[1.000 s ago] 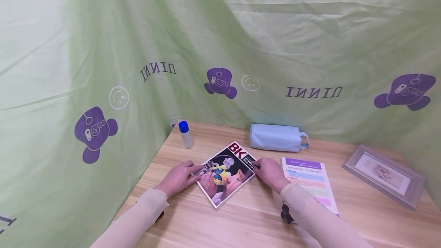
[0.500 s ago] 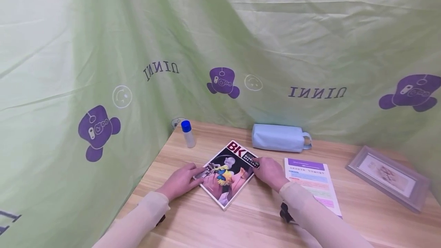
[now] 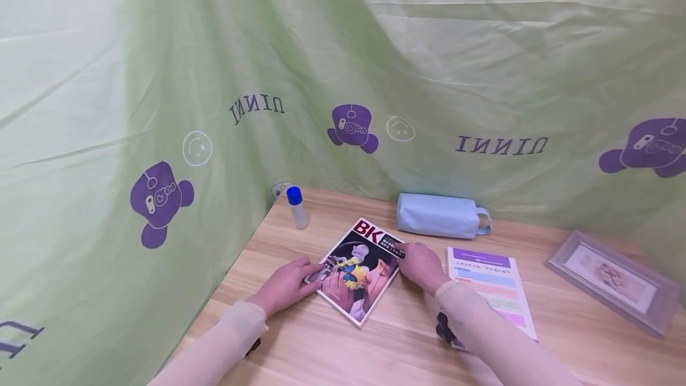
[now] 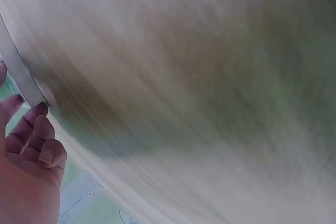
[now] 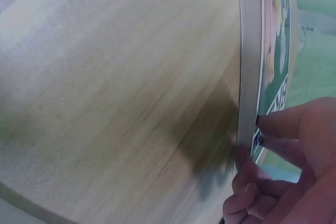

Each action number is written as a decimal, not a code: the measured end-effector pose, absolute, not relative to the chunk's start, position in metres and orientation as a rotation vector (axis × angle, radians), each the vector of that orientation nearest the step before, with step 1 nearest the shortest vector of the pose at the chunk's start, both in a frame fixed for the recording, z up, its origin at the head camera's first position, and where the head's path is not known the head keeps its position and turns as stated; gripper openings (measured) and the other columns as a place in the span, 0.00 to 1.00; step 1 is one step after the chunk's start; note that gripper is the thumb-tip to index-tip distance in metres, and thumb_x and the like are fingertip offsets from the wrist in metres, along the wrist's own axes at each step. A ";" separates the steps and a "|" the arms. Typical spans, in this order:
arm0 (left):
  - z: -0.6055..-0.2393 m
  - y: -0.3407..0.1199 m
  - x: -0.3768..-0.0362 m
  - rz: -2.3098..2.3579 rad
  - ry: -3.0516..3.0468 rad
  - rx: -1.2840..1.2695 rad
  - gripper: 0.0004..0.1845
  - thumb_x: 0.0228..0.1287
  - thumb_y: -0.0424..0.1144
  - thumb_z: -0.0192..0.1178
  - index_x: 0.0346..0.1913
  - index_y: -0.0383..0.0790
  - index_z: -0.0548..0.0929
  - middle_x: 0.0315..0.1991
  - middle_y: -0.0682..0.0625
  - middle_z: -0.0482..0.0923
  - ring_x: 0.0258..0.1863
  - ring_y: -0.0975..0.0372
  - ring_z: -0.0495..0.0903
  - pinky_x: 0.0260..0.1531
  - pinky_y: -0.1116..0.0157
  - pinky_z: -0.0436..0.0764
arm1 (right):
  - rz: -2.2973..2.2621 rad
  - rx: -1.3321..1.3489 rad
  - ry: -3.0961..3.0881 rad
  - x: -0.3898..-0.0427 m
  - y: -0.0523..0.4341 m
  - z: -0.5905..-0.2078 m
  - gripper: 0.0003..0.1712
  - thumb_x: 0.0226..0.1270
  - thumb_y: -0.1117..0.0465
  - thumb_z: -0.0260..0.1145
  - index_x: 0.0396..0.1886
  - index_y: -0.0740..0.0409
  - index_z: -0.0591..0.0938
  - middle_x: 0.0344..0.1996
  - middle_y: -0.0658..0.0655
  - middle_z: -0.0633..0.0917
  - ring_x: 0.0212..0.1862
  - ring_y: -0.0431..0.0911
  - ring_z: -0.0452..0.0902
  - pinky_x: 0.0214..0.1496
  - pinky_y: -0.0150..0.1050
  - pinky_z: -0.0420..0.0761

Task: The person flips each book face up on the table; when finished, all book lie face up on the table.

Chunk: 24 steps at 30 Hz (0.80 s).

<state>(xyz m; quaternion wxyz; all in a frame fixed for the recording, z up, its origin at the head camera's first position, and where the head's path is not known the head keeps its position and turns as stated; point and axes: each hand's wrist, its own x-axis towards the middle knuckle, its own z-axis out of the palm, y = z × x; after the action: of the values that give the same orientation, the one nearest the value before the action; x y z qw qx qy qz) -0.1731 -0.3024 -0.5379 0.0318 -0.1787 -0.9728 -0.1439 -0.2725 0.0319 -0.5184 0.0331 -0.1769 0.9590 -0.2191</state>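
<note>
A magazine [image 3: 360,270] with a dark, colourful cover lies flat on the wooden tabletop [image 3: 332,350], turned at an angle, its red title letters toward the far side. The left hand [image 3: 286,285] lies at the magazine's left corner, fingers extended onto the cover edge; the left wrist view is blurred but shows the fingertips [image 4: 39,109] loosely bent against the page edge [image 4: 21,74]. The right hand [image 3: 423,267] lies at the magazine's right corner. In the right wrist view its fingers [image 5: 283,124] pinch the corner, one finger on the cover and others beneath the stacked pages [image 5: 249,61]. Just right of this hand lies a printed leaflet [image 3: 490,285] with a purple heading, partly under the right sleeve. Behind the magazine rests a pale blue pouch [image 3: 439,216]. A small bottle with a blue cap [image 3: 296,207] stands at the far left corner. A framed picture [image 3: 613,282] lies flat at the far right. Green printed cloth [image 3: 161,106] hangs around the tabletop.
</note>
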 end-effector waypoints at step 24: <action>-0.538 -0.294 -0.159 -0.506 -2.939 -0.656 0.21 0.73 0.52 0.65 0.58 0.40 0.86 0.51 0.46 0.86 0.51 0.53 0.85 0.56 0.51 0.83 | -0.681 -0.566 2.934 -0.283 0.017 -0.517 0.28 0.66 0.67 0.61 0.67 0.57 0.83 0.55 0.71 0.85 0.53 0.65 0.83 0.45 0.59 0.85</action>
<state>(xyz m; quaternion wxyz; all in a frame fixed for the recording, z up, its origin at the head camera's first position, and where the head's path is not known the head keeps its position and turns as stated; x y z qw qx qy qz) -0.1594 -0.2939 -0.5379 0.0442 -0.2148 -0.9615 -0.1656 -0.2830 0.0169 -0.5172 0.0385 -0.1846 0.9566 -0.2220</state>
